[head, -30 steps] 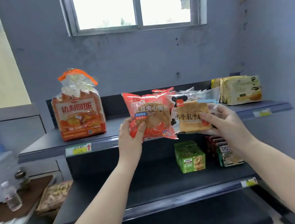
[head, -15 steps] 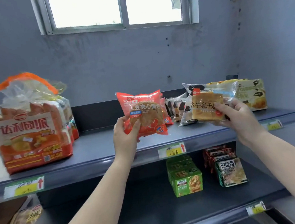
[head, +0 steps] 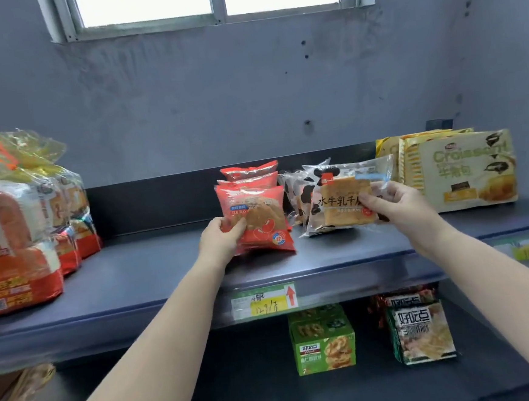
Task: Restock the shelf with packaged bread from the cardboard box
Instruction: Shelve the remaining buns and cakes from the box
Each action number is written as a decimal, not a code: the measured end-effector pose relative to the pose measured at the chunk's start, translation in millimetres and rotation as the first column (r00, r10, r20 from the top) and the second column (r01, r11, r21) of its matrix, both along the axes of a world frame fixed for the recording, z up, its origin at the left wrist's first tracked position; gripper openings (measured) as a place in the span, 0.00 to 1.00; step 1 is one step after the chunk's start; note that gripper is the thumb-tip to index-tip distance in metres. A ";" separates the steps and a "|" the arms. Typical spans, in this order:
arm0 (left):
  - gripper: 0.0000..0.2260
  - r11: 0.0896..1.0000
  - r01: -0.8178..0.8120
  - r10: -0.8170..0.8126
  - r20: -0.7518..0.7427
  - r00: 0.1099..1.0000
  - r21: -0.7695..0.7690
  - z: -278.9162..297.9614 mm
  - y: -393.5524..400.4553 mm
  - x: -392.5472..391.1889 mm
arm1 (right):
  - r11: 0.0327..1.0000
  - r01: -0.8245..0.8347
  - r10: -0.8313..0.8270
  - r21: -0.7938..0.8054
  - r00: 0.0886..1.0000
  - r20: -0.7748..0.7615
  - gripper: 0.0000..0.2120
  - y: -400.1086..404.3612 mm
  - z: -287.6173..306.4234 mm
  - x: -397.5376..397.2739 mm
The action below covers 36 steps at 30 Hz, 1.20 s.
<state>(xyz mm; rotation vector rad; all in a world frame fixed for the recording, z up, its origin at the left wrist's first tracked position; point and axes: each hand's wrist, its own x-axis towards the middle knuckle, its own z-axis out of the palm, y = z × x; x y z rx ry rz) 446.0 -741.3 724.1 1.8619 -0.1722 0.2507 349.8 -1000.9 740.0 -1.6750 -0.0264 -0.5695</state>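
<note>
Red bean bread packet (head: 260, 222), held by the left hand (head: 220, 240), stands upright with its lower edge on or just above the upper shelf (head: 155, 272), directly in front of the row of matching red packets (head: 248, 176) that recedes toward the back panel. The thumb lies over the packet's near face at its lower left corner, with the remaining fingers behind it, so the packet rises up and to the right from the grasp. Its long axis is roughly vertical, leaning slightly back onto the row. Milk toast packet (head: 345, 203), pinched at its right edge by the right hand (head: 396, 207), sits tilted in front of the cow-patterned row (head: 297, 194); whether its base touches the shelf cannot be told. Each hand is nearest its own row, and the two packets are just beside each other without touching. The red wrapper is glossy, with a clear window showing a round brown bun and red bean graphics. The clear wrapper shows a square golden slice and black characters. The cardboard box is not in view.
</note>
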 end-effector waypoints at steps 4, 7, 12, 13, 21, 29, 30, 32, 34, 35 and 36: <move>0.13 0.985 0.043 -0.033 -0.063 0.997 0.167 0.9 -3.9 -2.7 | 0.998 -0.059 0.058 -0.039 0.998 -0.032 0.04 -11.0 -7.9 16.3; 0.24 0.973 -0.033 0.046 -0.053 0.998 0.228 0.7 -1.6 -5.8 | 0.993 -0.084 0.077 -0.079 0.993 -0.089 0.05 -15.1 -14.0 24.5; 0.27 0.918 -0.236 0.218 0.090 0.972 0.318 1.3 -0.1 -17.5 | 0.984 -0.138 0.112 -0.109 0.970 -0.217 0.08 -24.1 -17.0 34.5; 0.24 0.923 -0.217 0.200 0.085 0.976 0.317 1.1 -1.4 -20.0 | 0.982 -0.158 0.129 -0.106 0.963 -0.239 0.08 -25.1 -16.4 34.2; 0.18 0.915 -0.244 0.213 0.130 0.968 0.322 0.6 0.6 -40.2 | 0.983 -0.141 0.118 -0.120 0.976 -0.182 0.11 -28.0 -17.7 31.1; 0.11 0.892 -0.240 0.181 0.184 0.966 0.383 8.4 33.9 -88.7 | 0.978 0.023 -0.071 -0.207 0.972 -0.224 0.30 -17.9 -4.8 18.6; 0.10 0.893 -0.244 0.182 0.192 0.964 0.379 8.7 42.7 -96.2 | 0.964 0.110 -0.154 -0.241 0.973 -0.171 0.33 -15.2 -2.6 14.1; 0.08 0.894 -0.253 0.188 0.201 0.961 0.370 8.4 64.2 -111.3 | 0.910 0.272 -0.294 -0.314 0.956 -0.022 0.32 -3.2 1.7 2.5; 0.06 0.896 -0.265 0.206 0.197 0.959 0.355 6.7 89.3 -128.0 | 0.845 0.362 -0.346 -0.393 0.931 0.112 0.26 20.9 4.1 -11.1; 0.05 0.894 -0.274 0.216 0.196 0.957 0.354 5.5 103.0 -137.2 | 0.828 0.374 -0.333 -0.417 0.927 0.170 0.23 37.8 4.8 -18.8; 0.05 0.888 -0.285 0.225 0.198 0.954 0.360 4.1 117.1 -146.4 | 0.822 0.370 -0.303 -0.433 0.928 0.218 0.20 57.4 4.6 -26.0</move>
